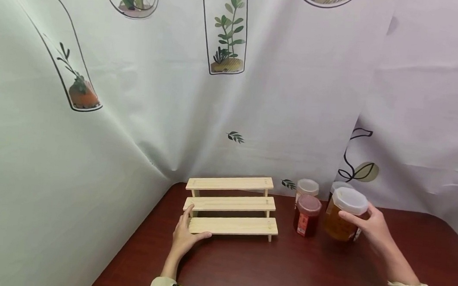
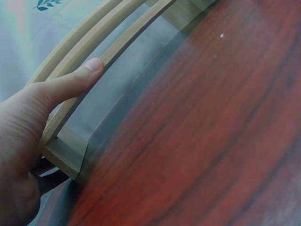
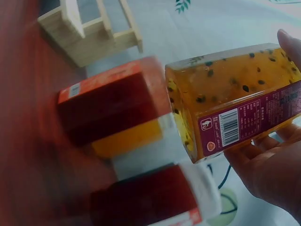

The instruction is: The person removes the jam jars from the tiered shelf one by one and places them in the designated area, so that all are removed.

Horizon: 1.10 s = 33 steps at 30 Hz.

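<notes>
My left hand (image 1: 183, 238) holds the left end of a pale wooden three-tier rack (image 1: 232, 225). Its thumb (image 2: 89, 70) lies along the front edge of the lowest shelf, with the other fingers round the end, partly hidden. At the right, my right hand (image 1: 376, 228) grips a jar of amber jam (image 1: 338, 220) with dark seeds and a white lid, thumb on one side and fingers on the other. In the right wrist view this jar (image 3: 225, 89) is tilted, its purple label and barcode showing, its base off the table.
Left of the held jar stands a dark red jar (image 1: 308, 216) with a pinkish lid. Behind it is a yellow jar (image 3: 127, 141) with a white lid. Another dark red jar (image 3: 146, 200) stands behind the held one. A printed white cloth (image 1: 285, 98) hangs behind the reddish-brown table (image 1: 246, 265).
</notes>
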Tool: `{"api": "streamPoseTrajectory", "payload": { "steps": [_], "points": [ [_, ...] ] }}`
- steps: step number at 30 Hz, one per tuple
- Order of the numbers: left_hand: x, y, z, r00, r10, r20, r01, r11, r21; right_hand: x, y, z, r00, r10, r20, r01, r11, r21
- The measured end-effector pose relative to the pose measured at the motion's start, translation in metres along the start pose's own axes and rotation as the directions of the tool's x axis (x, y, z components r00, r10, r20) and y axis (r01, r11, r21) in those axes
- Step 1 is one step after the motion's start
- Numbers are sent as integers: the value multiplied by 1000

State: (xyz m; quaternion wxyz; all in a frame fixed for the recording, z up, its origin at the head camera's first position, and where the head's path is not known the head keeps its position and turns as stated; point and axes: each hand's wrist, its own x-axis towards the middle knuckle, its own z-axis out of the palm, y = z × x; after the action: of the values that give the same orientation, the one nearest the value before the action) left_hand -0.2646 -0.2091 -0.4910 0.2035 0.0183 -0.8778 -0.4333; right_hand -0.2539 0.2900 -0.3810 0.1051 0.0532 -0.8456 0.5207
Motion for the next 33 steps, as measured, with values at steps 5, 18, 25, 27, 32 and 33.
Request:
{"api": "streamPoseTrajectory", "payload": {
  "steps": [5,18,25,27,32,33],
  "points": [
    [1,-1,-1,1000,-16,6,16,1000,5,-9,12,3,999,37,28,-38,998,45],
    [1,-1,-1,1000,0,16,0,1000,1,-16,36,24,991,106,80,-114,988,109],
    [0,-2,0,1000,-11,20,11,1000,2,-15,49,31,984,147,99,-164,968,192],
    [0,-2,1,1000,-13,22,13,1000,3,-15,51,32,984,143,102,-162,965,208],
    [1,-2,1,1000,-12,18,12,1000,-2,-10,57,31,996,23,90,-59,904,424],
    [1,-2,1,1000,-14,19,14,1000,-3,-8,59,31,996,-4,85,-36,885,463]
  ]
}}
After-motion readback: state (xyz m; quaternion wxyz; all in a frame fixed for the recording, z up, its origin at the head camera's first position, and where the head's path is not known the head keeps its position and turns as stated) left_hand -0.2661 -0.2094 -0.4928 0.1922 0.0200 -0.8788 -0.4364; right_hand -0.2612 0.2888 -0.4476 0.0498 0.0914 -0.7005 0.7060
